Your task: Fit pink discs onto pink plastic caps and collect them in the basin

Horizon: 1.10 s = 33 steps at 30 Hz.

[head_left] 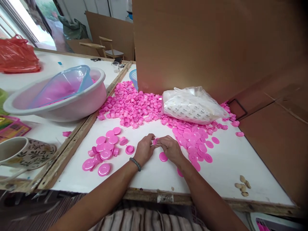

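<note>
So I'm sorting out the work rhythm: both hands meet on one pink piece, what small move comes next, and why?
Probably press the small pink piece together, then set it with the finished pile at the left. The left hand and right hand both pinch it; loose discs lie at the right.

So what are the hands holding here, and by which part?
A small pink plastic piece, pinched between the fingertips of the left hand and right hand; which part cannot be told.

A white table (149, 175) with worn wooden edging is set against tall brown cardboard sheets (216, 41). Behind a second white table (55, 65), a wooden chair (108, 48) is seen, and daylight is admitted through a window (21, 22) at upper left.
</note>
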Tool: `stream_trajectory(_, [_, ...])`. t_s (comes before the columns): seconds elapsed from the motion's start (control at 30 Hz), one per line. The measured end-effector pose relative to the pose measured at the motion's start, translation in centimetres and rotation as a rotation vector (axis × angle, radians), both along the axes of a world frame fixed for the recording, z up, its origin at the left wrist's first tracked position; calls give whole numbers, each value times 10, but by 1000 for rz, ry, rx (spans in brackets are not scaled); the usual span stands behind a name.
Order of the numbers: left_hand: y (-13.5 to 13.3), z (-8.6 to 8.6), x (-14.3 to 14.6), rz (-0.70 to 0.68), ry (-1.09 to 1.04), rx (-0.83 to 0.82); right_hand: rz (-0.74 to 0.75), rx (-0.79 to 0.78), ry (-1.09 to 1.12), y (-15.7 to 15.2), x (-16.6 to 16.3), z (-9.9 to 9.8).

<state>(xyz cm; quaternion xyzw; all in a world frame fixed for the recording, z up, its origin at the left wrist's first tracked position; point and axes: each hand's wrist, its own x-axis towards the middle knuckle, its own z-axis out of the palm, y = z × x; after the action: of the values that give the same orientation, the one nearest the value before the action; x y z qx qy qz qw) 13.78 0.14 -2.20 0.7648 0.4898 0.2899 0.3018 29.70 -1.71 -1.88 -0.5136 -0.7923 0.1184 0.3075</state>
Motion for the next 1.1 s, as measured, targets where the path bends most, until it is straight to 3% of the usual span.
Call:
stream_trajectory(0.3, [2, -4, -2, -30, -41, -23, 50, 49, -375, 2, -13, 9])
stream_trajectory(0.43, [3, -5, -4, -41, -70, -38, 61, 61, -408, 2, -15, 9])
stream_trajectory(0.53, [5, -5, -7, -38, -78, -55, 21, 13, -238, 1, -13, 3])
stream_trajectory(0.6, [6, -2, -10, -39, -88, -65, -51, -68, -6, 0, -13, -1])
stream_trajectory(0.7, [8, 4, -13, -38, -169, -118, -170, -320, 401, -1, -13, -1])
stream_trajectory(0.8, [10, 9, -12, -10, -291, -270, -209, -494, 601, -2, -13, 5])
stream_trajectory(0.93, [14, 14, -8, 104, -344, -522, -129, -395, 436, -3, -7, 9])
stream_trajectory(1.1, [19, 16, -5, 152, -381, -692, 5, -190, 94, -3, -2, 6])
